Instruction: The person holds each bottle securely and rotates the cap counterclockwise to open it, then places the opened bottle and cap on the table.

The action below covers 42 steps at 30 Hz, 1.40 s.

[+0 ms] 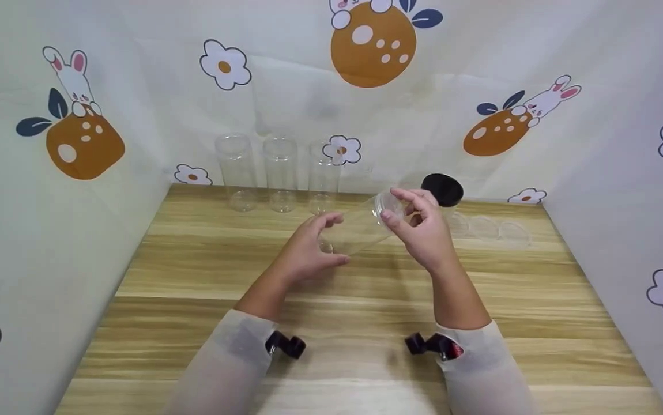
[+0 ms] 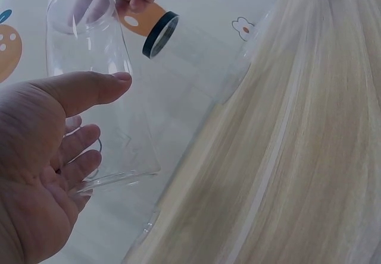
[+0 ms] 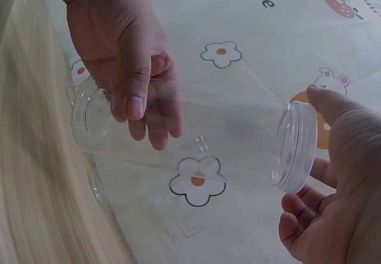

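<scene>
A clear cylindrical jar (image 1: 357, 230) is held tilted above the table, its mouth end up and to the right. My left hand (image 1: 308, 248) holds its lower body, with the thumb on one side and the fingers on the other. At the upper end is a clear ridged lid (image 3: 303, 147). My right hand (image 1: 426, 233) grips this lid between thumb and fingers. Behind the right hand stands a container with a black lid (image 1: 443, 190), its body partly hidden. Several clear round discs (image 1: 485, 227) lie to its right.
Three clear jars stand in a row at the back left: a left one (image 1: 238, 173), a middle one (image 1: 281, 173) and a right one (image 1: 324, 178). Patterned cloth walls (image 1: 285, 104) enclose the wooden table (image 1: 204, 276) at the back and sides.
</scene>
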Available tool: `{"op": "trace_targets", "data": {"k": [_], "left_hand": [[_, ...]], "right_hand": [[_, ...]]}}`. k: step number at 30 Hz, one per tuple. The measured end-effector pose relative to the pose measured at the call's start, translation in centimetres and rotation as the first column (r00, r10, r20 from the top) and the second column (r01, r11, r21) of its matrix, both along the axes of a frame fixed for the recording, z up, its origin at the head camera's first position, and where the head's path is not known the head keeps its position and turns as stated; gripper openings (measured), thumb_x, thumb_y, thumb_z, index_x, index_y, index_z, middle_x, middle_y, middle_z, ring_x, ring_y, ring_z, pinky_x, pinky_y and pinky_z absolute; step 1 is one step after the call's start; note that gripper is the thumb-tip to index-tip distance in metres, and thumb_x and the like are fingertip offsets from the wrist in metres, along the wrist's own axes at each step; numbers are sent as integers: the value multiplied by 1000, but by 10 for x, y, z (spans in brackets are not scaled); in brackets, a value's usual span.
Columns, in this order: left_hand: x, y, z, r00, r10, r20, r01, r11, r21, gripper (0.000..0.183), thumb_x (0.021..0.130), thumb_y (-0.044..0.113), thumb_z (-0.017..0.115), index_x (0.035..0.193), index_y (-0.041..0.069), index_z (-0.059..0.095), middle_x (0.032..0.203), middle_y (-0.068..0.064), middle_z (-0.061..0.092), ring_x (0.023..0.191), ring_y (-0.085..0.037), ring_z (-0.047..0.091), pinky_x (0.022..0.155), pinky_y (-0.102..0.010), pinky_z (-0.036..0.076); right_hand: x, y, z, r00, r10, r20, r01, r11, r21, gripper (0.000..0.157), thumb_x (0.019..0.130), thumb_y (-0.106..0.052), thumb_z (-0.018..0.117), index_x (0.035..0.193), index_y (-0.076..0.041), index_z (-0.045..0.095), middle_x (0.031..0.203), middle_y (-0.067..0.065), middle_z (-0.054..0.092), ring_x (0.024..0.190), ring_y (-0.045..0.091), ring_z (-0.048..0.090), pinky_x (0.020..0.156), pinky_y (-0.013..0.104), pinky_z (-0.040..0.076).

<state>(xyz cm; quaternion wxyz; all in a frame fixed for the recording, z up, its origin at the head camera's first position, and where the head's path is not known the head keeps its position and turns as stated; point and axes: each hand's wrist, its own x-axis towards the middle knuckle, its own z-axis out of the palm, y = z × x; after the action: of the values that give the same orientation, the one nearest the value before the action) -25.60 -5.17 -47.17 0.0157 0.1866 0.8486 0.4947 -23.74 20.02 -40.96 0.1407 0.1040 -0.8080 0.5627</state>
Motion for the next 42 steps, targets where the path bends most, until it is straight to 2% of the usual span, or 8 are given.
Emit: {"op": "trace_targets", "data": {"k": [9, 13, 20, 24, 29, 34, 38, 42], "left_hand": [[-1, -1, 0, 1000, 1, 16, -1, 1000, 17, 88, 78, 27, 97, 154, 16, 55, 153, 1, 61, 147, -25, 51, 126, -48, 41], [-1, -1, 0, 1000, 2, 12, -3, 1000, 22, 85, 77, 28, 98, 152, 19, 57, 151, 2, 62, 147, -23, 52, 126, -46, 41], [0, -1, 1, 1000, 5, 7, -5, 999, 31, 86, 76, 27, 98, 151, 20, 57, 151, 2, 62, 146, -24, 52, 126, -47, 41], [-1, -1, 0, 1000, 4, 5, -4, 1000, 25, 86, 77, 27, 98, 152, 19, 56, 151, 2, 62, 146, -24, 52, 126, -47, 41], [-1, -1, -1, 1000, 2, 8, -2, 1000, 26, 87, 76, 26, 98, 153, 19, 56, 151, 2, 62, 146, -23, 52, 127, -46, 40], [-1, -1, 0, 1000, 2, 10, -2, 999, 32, 87, 76, 26, 98, 152, 19, 57, 151, 2, 62, 146, -24, 52, 127, -46, 40], [-1, -1, 0, 1000, 9, 11, -9, 1000, 22, 87, 76, 27, 98, 152, 20, 57, 151, 2, 62, 146, -23, 52, 127, -46, 40], [-2, -1, -1, 1000, 13, 11, -13, 1000, 13, 87, 76, 28, 98, 152, 18, 56, 152, 2, 61, 147, -24, 52, 127, -47, 41]], "right_hand": [[3, -2, 2, 982, 154, -113, -167, 978, -123, 48, 89, 0, 76, 137, -1, 69, 146, 12, 60, 128, 18, 51, 90, 32, 39], [3, -3, 2, 973, 185, -140, -207, 965, -164, 51, 87, 9, 71, 137, 4, 68, 148, 14, 59, 132, 16, 51, 93, 31, 39], [3, -3, 1, 974, 185, -133, -204, 968, -148, 53, 85, 11, 65, 138, 3, 68, 150, 16, 59, 132, 14, 53, 98, 32, 41], [2, -1, 1, 978, 167, -127, -182, 976, -120, 52, 89, 4, 69, 141, 2, 66, 153, 17, 57, 134, 15, 53, 101, 32, 43], [0, 0, 0, 995, 69, -68, -72, 996, -43, 53, 92, -15, 79, 143, -5, 67, 150, 10, 58, 126, 17, 54, 95, 27, 47], [-2, 0, 0, 1000, -8, -2, 8, 1000, 28, 51, 90, -26, 86, 137, -12, 72, 137, 6, 62, 112, 18, 53, 87, 24, 48], [0, 0, 0, 1000, 19, -20, -18, 1000, 18, 46, 91, -23, 85, 134, -11, 74, 136, 6, 65, 113, 17, 54, 87, 25, 48], [1, -1, 1, 994, 97, -59, -99, 994, -38, 44, 92, -11, 79, 136, -7, 73, 147, 9, 65, 126, 14, 55, 92, 28, 45]]}}
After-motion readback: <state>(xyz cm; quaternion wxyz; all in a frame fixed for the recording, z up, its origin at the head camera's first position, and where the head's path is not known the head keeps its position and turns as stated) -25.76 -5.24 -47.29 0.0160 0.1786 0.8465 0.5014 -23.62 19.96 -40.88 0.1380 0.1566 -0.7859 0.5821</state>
